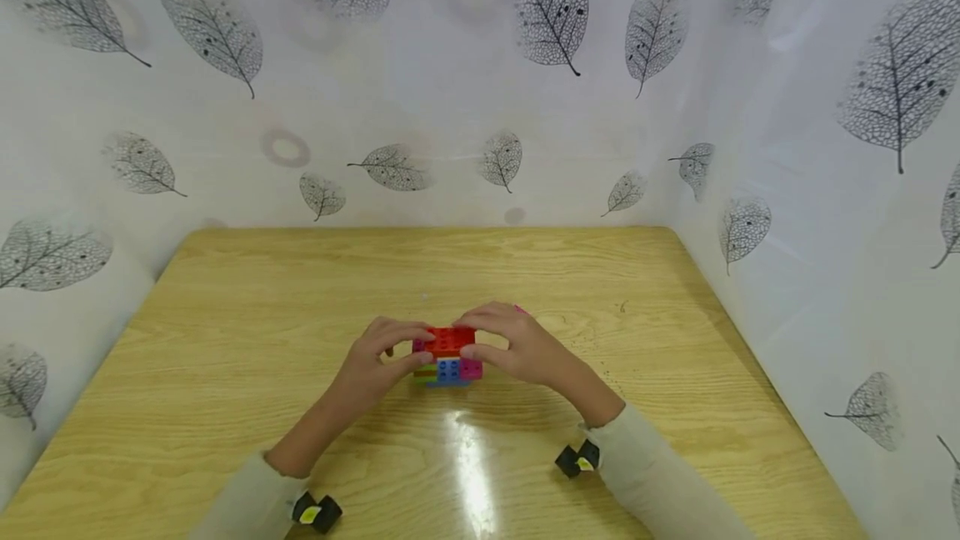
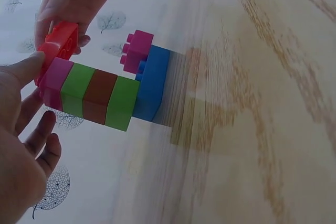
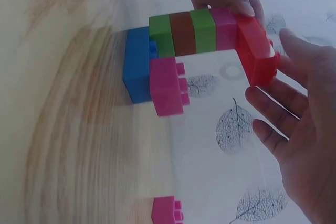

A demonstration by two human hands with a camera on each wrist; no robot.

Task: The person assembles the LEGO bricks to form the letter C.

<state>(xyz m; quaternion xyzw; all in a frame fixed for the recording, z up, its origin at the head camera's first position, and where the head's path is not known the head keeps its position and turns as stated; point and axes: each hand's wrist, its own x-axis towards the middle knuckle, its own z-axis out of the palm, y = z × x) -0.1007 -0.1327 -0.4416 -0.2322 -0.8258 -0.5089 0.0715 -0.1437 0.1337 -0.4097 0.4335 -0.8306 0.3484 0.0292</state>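
A red brick (image 1: 450, 342) lies across the top of a column of toy building bricks, its right part reaching out past the column. My left hand (image 1: 372, 357) pinches its left end between thumb and fingers, close above the top pink brick (image 2: 56, 83). At the opposite end, my right hand (image 1: 521, 347) holds the red brick with its thumb on the near side and fingers behind. Below the pink one come a green, a brown brick (image 2: 98, 96) and another green brick (image 2: 123, 103). They stand on one end of a blue brick (image 3: 136, 66); another pink brick (image 3: 165, 87) sits on its other end.
A loose pink brick (image 3: 164, 210) lies on the wooden table (image 1: 262, 290), partly behind the right hand in the head view. Leaf-patterned white sheeting (image 1: 450, 107) rises behind the table and along its sides. Small dark specks dot the tabletop at right.
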